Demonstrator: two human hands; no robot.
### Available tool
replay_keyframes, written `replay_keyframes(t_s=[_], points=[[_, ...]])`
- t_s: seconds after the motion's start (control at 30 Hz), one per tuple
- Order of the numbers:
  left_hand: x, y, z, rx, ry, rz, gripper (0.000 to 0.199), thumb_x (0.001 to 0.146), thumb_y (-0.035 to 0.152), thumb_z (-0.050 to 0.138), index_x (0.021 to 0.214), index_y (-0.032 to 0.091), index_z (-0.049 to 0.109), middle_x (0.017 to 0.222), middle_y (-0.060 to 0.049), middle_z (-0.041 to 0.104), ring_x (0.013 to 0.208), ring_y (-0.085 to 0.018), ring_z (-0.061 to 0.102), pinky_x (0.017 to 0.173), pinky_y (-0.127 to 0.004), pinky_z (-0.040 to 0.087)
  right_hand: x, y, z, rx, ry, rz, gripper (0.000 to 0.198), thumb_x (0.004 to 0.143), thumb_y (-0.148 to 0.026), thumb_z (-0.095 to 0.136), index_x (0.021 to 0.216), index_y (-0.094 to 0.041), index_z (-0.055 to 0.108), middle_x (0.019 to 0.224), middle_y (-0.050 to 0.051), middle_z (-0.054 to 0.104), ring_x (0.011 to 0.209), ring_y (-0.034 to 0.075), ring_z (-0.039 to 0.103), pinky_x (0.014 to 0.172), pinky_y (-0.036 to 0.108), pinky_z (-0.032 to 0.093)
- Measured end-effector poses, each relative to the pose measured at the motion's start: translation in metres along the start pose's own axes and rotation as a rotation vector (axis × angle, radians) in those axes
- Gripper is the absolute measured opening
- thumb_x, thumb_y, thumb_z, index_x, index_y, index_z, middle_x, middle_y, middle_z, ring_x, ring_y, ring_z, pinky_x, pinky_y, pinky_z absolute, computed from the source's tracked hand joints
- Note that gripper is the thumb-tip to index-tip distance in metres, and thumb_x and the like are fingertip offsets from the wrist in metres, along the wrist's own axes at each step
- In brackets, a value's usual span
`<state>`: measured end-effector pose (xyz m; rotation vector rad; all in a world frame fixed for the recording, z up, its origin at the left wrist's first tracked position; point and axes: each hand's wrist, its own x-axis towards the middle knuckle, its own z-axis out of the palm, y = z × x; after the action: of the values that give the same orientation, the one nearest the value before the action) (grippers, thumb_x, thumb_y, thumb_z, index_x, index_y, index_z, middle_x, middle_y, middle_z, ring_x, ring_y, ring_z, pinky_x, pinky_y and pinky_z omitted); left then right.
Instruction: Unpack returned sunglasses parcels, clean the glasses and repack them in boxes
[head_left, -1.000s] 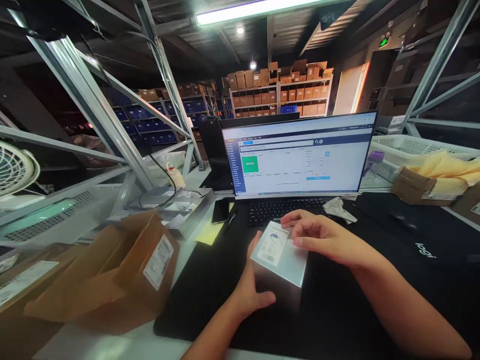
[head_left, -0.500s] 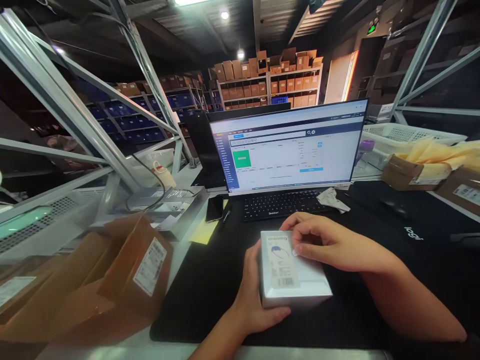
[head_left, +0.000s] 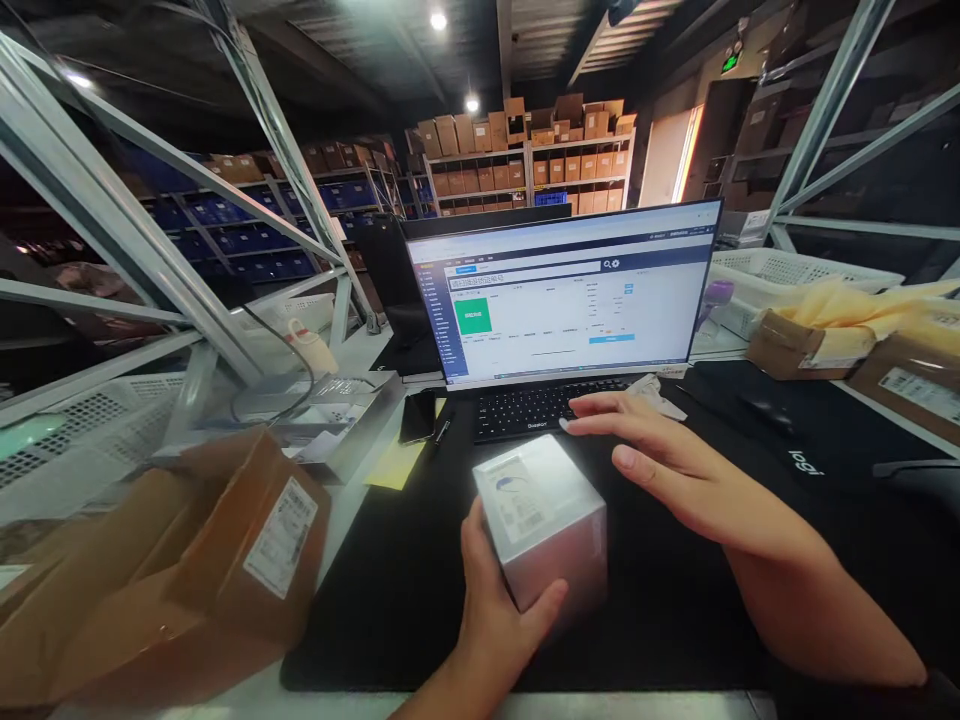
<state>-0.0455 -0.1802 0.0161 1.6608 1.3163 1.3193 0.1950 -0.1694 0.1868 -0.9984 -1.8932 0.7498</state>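
A small white product box (head_left: 559,545), with a printed label on its top face, is tilted and turned above the black desk mat (head_left: 390,610). My left hand (head_left: 499,590) grips it from the left, the thumb lying across its near face. To the right of the box, my right hand (head_left: 660,460) is apart from it, fingers stretched out and holding nothing. Its fingertips are over the front right part of the black keyboard (head_left: 517,412). A crumpled white scrap (head_left: 664,400) lies behind that hand, partly covered by it.
Behind the keyboard stands a lit monitor (head_left: 555,300). On the left are an opened cardboard box (head_left: 217,580), a phone (head_left: 418,416), a pen (head_left: 443,428) and yellow paper (head_left: 390,470). A mouse (head_left: 765,410) and cartons with yellow bags (head_left: 847,310) are on the right.
My right hand has let go of the white box's top and opened, moving slightly right. My left hand has turned and tilted the box, showing more of its near side.
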Motion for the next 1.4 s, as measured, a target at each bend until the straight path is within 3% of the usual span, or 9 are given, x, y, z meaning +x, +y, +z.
replay_keyframes(t_s=[0.1,0.23,0.47,0.73,0.87,0.97,1.07,1.2,1.4], points=[[-0.012,0.007,0.01,0.178,0.146,0.047,0.12,0.062,0.046,0.084,0.155,0.023,0.012,0.148,-0.021,0.031,0.14,-0.043,0.035,0.115,-0.064,0.032,0.001,0.001,0.007,0.17,0.018,0.064,0.04,0.094,-0.057,0.054,0.125,-0.037,0.069,0.145,0.002,0.052,0.14,0.025,0.041,0.117,0.043,0.036],[-0.033,0.015,0.019,0.291,0.258,0.037,0.134,0.052,0.042,0.089,0.156,0.027,0.005,0.146,-0.021,0.027,0.14,-0.048,0.03,0.114,-0.07,0.029,0.0,0.009,0.018,0.336,-0.007,0.135,0.035,0.085,-0.063,0.065,0.095,-0.033,0.08,0.138,0.004,0.057,0.133,0.03,0.047,0.108,0.047,0.044],[-0.064,0.035,0.026,0.365,0.253,0.033,0.163,0.031,0.05,0.098,0.158,0.024,0.0,0.139,-0.023,0.037,0.126,-0.049,0.043,0.104,-0.067,0.039,-0.013,0.012,0.04,0.298,0.052,0.28,0.026,0.08,-0.054,0.074,0.084,-0.03,0.08,0.143,0.003,0.052,0.132,0.029,0.046,0.108,0.044,0.042],[-0.056,0.042,0.002,0.276,0.227,0.041,0.094,0.04,0.052,0.095,0.122,0.026,0.056,0.131,-0.018,0.046,0.122,-0.045,0.048,0.103,-0.062,0.044,-0.014,0.003,0.058,0.177,0.193,0.22,0.035,0.082,-0.054,0.068,0.066,-0.024,0.075,0.111,0.007,0.064,0.1,0.021,0.058,0.091,0.037,0.047],[-0.025,0.046,-0.036,0.106,0.033,0.191,0.054,0.055,0.051,0.087,0.082,0.024,0.049,0.14,-0.018,0.045,0.128,-0.044,0.045,0.107,-0.059,0.04,0.009,-0.002,0.074,0.2,0.105,0.163,0.03,0.082,-0.046,0.068,0.066,-0.023,0.075,0.104,0.006,0.065,0.093,0.018,0.059,0.084,0.033,0.047],[-0.01,0.041,-0.05,-0.2,-0.097,0.177,0.06,0.064,0.056,0.081,0.097,0.024,0.043,0.132,-0.014,0.051,0.115,-0.034,0.056,0.095,-0.05,0.049,0.027,-0.005,0.093,0.241,-0.016,0.113,0.025,0.077,-0.042,0.072,0.064,-0.021,0.072,0.1,0.005,0.065,0.089,0.017,0.06,0.083,0.034,0.047],[-0.019,0.034,-0.045,-0.298,0.019,0.163,0.095,0.061,0.06,0.082,0.132,0.023,0.03,0.131,-0.015,0.048,0.117,-0.034,0.055,0.096,-0.05,0.049,0.038,-0.01,0.105,0.25,-0.048,0.138,0.025,0.076,-0.044,0.074,0.067,-0.02,0.072,0.112,0.005,0.063,0.103,0.019,0.059,0.094,0.036,0.043],[-0.052,0.035,-0.024,-0.081,0.255,0.154,0.11,0.068,0.045,0.081,0.151,0.021,0.013,0.147,-0.02,0.031,0.135,-0.037,0.043,0.109,-0.056,0.041,0.032,-0.02,0.098,0.301,-0.115,0.314,0.03,0.069,-0.049,0.08,0.067,-0.02,0.074,0.124,0.005,0.057,0.104,0.02,0.059,0.089,0.035,0.046],[-0.068,0.05,-0.008,0.269,0.451,0.261,0.113,0.06,0.034,0.083,0.151,0.016,0.018,0.14,-0.021,0.031,0.127,-0.037,0.047,0.1,-0.055,0.051,0.017,-0.041,0.082,0.161,-0.301,0.431,0.03,0.067,-0.048,0.08,0.067,-0.018,0.074,0.122,0.005,0.053,0.09,0.015,0.06,0.072,0.029,0.05]])
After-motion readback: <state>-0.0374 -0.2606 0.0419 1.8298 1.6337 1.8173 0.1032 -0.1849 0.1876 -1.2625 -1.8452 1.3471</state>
